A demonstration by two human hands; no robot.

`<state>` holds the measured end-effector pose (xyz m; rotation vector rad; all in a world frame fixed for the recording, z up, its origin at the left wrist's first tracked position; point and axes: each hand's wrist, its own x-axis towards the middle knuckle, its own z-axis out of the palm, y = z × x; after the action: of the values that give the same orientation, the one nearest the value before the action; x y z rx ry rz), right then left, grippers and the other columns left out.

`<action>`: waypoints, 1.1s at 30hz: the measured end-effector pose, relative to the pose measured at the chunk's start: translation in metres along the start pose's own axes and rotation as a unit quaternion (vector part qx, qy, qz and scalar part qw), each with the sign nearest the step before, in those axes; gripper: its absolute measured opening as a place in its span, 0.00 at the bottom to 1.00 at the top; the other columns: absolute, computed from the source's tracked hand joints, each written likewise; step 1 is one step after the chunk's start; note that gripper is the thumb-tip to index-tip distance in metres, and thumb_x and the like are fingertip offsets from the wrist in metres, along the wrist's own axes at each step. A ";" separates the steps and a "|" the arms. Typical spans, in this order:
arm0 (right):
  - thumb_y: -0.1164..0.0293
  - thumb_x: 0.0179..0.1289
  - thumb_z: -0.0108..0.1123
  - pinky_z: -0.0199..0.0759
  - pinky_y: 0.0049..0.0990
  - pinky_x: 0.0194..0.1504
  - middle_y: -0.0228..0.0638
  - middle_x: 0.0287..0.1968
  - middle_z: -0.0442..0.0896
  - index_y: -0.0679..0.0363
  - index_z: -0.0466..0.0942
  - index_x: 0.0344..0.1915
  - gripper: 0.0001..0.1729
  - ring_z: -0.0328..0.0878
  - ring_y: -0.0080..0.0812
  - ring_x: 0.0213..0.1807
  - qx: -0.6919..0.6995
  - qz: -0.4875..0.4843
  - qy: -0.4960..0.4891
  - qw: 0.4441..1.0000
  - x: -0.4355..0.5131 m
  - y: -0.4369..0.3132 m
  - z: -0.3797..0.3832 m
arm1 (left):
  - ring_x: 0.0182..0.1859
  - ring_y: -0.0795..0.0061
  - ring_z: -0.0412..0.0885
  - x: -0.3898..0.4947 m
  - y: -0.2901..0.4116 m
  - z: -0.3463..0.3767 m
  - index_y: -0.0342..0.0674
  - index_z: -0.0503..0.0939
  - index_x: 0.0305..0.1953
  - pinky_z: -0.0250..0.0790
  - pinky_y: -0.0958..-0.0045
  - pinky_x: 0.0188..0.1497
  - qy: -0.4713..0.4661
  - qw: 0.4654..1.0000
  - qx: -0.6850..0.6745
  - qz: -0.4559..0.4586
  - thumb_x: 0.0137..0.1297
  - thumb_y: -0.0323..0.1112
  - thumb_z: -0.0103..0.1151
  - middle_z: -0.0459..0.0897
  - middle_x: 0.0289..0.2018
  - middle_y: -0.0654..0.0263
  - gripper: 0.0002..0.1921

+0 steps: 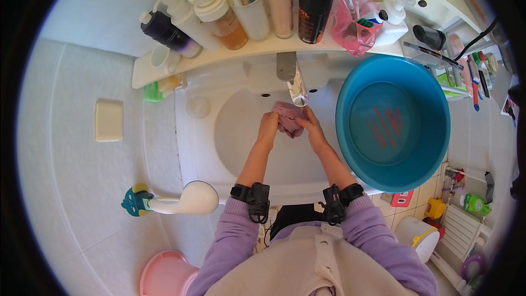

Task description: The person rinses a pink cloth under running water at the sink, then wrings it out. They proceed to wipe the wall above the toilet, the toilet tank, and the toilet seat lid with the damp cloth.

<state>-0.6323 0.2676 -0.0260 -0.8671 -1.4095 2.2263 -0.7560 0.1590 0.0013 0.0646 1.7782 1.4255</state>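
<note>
A crumpled pink cloth is held between my two hands, over the basin of a white sink. My left hand grips its left side. On its right side, my right hand has the cloth between thumb and fingers. The metal faucet reaches down just above the cloth, its spout tip close to my right fingertips. Whether water is running cannot be told. Both wrists wear black strapped devices, below pushed-up purple sleeves.
A large blue plastic basin rests at the sink's right side. Bottles, a black can and a pink toothbrush cup line the shelf behind the faucet. A white handheld appliance hangs at left, above a pink bucket.
</note>
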 end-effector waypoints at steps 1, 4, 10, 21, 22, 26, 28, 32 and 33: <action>0.67 0.60 0.64 0.64 0.31 0.59 0.38 0.58 0.75 0.60 0.68 0.64 0.31 0.71 0.35 0.61 -0.049 0.009 0.002 0.999 -0.001 0.006 -0.002 | 0.35 0.70 0.79 -0.001 0.002 0.001 0.33 0.81 0.33 0.69 0.68 0.40 0.000 1.000 0.016 0.007 0.62 0.37 0.45 0.82 0.29 0.61 0.15; 0.71 0.60 0.63 0.68 0.32 0.56 0.37 0.50 0.79 0.61 0.73 0.56 0.22 0.75 0.35 0.55 -0.209 -0.001 0.065 0.976 0.000 0.020 -0.008 | 0.30 0.71 0.77 -0.004 0.009 0.002 0.36 0.83 0.38 0.67 0.72 0.34 0.225 0.774 0.392 0.443 0.63 0.42 0.50 0.81 0.25 0.64 0.16; 0.63 0.68 0.59 0.68 0.34 0.54 0.33 0.59 0.74 0.54 0.74 0.54 0.17 0.70 0.31 0.60 -0.030 0.079 0.201 0.976 0.002 0.007 -0.012 | 0.44 0.66 0.81 -0.018 0.029 -0.009 0.39 0.83 0.45 0.73 0.66 0.42 0.051 0.982 0.122 0.137 0.67 0.45 0.48 0.84 0.43 0.63 0.18; 0.56 0.70 0.56 0.71 0.27 0.54 0.36 0.58 0.74 0.55 0.66 0.63 0.27 0.72 0.29 0.57 0.242 0.073 0.076 0.965 0.009 -0.009 0.009 | 0.55 0.66 0.75 -0.033 0.013 -0.001 0.42 0.69 0.62 0.69 0.60 0.58 -0.092 0.987 -0.127 -0.026 0.67 0.40 0.45 0.76 0.54 0.63 0.23; 0.58 0.70 0.57 0.71 0.28 0.55 0.36 0.57 0.74 0.55 0.66 0.63 0.26 0.73 0.29 0.57 0.196 0.056 0.128 0.971 0.012 -0.009 0.009 | 0.55 0.66 0.74 -0.030 0.010 -0.005 0.43 0.69 0.62 0.67 0.58 0.60 -0.048 0.998 -0.029 -0.003 0.66 0.40 0.47 0.76 0.54 0.63 0.23; 0.64 0.69 0.59 0.72 0.27 0.52 0.34 0.53 0.75 0.56 0.69 0.58 0.20 0.74 0.27 0.54 0.242 -0.010 0.100 0.965 0.007 -0.010 0.018 | 0.56 0.61 0.74 -0.022 -0.002 -0.009 0.38 0.70 0.56 0.62 0.53 0.64 -0.138 0.955 -0.249 -0.082 0.65 0.36 0.46 0.75 0.53 0.57 0.19; 0.65 0.69 0.59 0.72 0.26 0.49 0.32 0.50 0.75 0.56 0.72 0.54 0.16 0.75 0.26 0.50 0.204 -0.052 0.068 0.975 -0.004 -0.010 0.027 | 0.55 0.61 0.74 -0.019 -0.003 0.002 0.39 0.71 0.54 0.62 0.52 0.64 -0.269 0.825 -0.477 -0.136 0.65 0.35 0.48 0.76 0.52 0.57 0.17; 0.69 0.65 0.60 0.68 0.31 0.47 0.35 0.44 0.75 0.58 0.75 0.49 0.13 0.72 0.33 0.47 -0.205 -0.150 0.064 0.965 -0.008 -0.012 0.034 | 0.45 0.66 0.73 -0.012 0.001 0.042 0.44 0.70 0.42 0.67 0.56 0.53 -0.120 0.839 -0.514 -0.131 0.66 0.41 0.47 0.75 0.41 0.62 0.10; 0.69 0.65 0.60 0.67 0.32 0.48 0.37 0.44 0.75 0.59 0.75 0.48 0.13 0.71 0.35 0.47 -0.254 -0.196 0.072 0.944 -0.007 -0.012 0.034 | 0.37 0.64 0.72 -0.012 0.000 0.051 0.43 0.68 0.31 0.68 0.57 0.47 -0.084 0.860 -0.483 -0.145 0.71 0.43 0.43 0.73 0.30 0.62 0.13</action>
<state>-0.6505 0.2455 -0.0029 -0.7910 -1.9241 1.4980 -0.7160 0.1928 0.0075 -0.5639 0.7300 1.8461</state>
